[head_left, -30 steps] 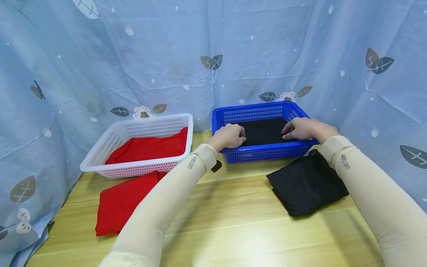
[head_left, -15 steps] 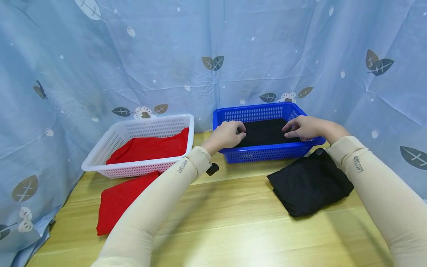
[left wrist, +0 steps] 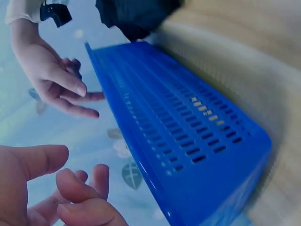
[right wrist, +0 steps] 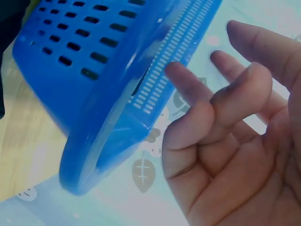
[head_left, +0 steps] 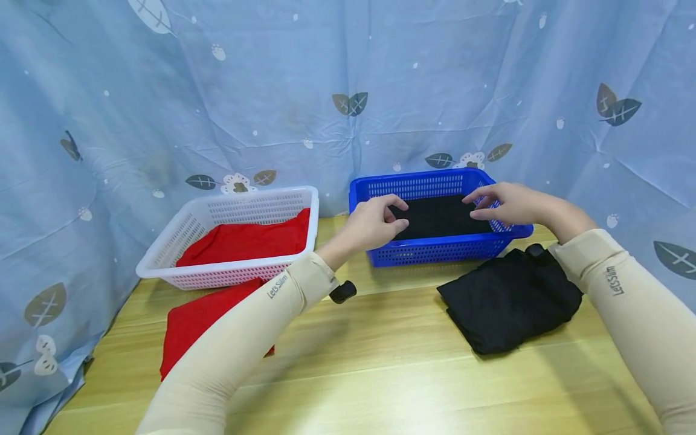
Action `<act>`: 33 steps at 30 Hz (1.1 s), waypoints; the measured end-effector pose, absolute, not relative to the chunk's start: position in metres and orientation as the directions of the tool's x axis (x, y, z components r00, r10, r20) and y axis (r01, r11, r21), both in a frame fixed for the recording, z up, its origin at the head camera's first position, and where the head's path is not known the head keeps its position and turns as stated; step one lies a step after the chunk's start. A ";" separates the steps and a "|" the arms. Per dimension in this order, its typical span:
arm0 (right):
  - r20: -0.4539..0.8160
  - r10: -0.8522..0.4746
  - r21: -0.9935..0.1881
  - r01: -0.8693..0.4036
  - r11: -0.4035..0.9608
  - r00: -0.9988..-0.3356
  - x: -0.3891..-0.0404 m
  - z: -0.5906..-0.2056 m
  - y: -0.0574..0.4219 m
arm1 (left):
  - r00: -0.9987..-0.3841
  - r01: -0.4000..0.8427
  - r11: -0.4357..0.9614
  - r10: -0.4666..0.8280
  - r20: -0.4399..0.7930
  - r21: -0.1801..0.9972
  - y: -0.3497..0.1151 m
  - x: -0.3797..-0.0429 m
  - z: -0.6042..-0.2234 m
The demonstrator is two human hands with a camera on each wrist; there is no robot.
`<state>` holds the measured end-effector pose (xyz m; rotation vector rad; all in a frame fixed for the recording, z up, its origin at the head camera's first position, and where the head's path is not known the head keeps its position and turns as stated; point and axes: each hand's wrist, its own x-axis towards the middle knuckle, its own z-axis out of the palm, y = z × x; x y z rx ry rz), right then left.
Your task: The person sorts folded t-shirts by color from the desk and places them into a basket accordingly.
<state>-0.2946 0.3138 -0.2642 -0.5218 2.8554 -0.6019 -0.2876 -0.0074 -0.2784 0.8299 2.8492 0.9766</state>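
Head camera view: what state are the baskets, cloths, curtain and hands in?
White basket: upright, holding inner red cloth.
Blue basket: upright, holding inner black cloth.
Front red cloth: seemingly folded, partly behind a sleeve.
Front black cloth: folded, slightly rumpled.
Left hand: fingers parted, holding nothing.
Right hand: fingers parted, holding nothing.
Curtain: hanging, creased.

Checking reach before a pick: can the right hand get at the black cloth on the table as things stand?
Likely yes: the right hand holds nothing, and the black cloth lies on the table in front of the blue basket, with nothing seen resting on it.
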 end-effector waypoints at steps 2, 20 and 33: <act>-0.067 -0.379 -0.407 -0.322 0.855 -0.923 -0.290 -0.263 0.314 | -0.856 0.479 0.647 0.495 0.151 0.593 -0.009 -0.281 -0.278; 0.010 -0.336 -0.431 -0.308 0.848 -0.942 -0.233 -0.262 0.334 | -0.770 0.485 0.502 0.634 0.078 0.716 -0.007 -0.212 -0.300; 0.015 -0.319 -0.478 -0.287 0.830 -0.948 -0.202 -0.291 0.373 | -0.726 0.241 0.480 0.666 -0.172 0.843 0.002 -0.188 -0.334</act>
